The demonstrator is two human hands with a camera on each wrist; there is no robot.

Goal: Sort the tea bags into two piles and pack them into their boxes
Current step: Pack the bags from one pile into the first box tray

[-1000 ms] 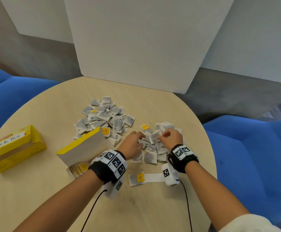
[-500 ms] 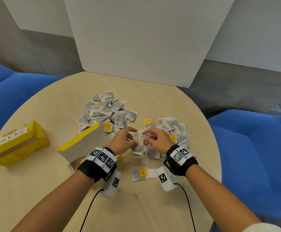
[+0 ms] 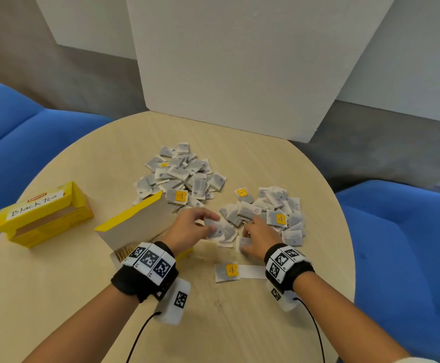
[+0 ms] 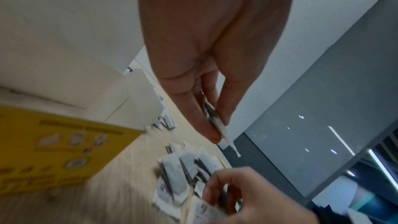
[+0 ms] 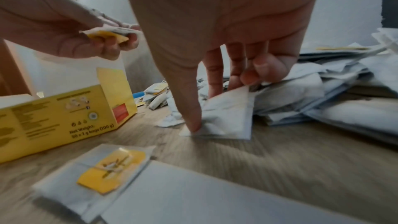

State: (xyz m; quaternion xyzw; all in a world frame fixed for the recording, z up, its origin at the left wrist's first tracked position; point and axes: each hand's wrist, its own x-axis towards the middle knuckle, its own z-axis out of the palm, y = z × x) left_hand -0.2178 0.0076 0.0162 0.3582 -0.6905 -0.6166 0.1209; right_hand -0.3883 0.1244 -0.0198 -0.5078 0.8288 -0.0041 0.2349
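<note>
1. The small white paper tea bag with a yellow tag (image 5: 107, 36) is pinched flat between the thumb and fingertips of the left hand (image 3: 187, 229), lifted clear of the round pale wooden table (image 3: 82, 297). It sits just right of the open yellow cardboard box (image 3: 137, 224) that stands near the table's middle.

2. The right hand (image 3: 259, 238) is at the near edge of the right-hand pile of grey-white tea bags (image 3: 271, 213), thumb tip pressing one loose white tea bag (image 5: 228, 113) to the wood while curled fingers grip its far edge. It is grasping that bag, not yet lifted.

3. To do this well, I judge each bag should be checked for its tag or print before release, since a few yellow-tagged bags lie in both heaps.

4. The second heap of grey-white tea bags (image 3: 182, 174) lies toward the far side of the table, just beyond the open box. Drop bags low so light paper does not slide across.

5. Lift the pressed bag by an edge; thin bags probably cling in pairs.

6. A single yellow-tagged tea bag beside a white paper strip (image 3: 228, 271) lies near the front edge, between the wrists; it needs sorting too.

7. The yellow box hand-labelled "Black Tea" (image 3: 40, 213) waits at the left edge, untouched.
</note>
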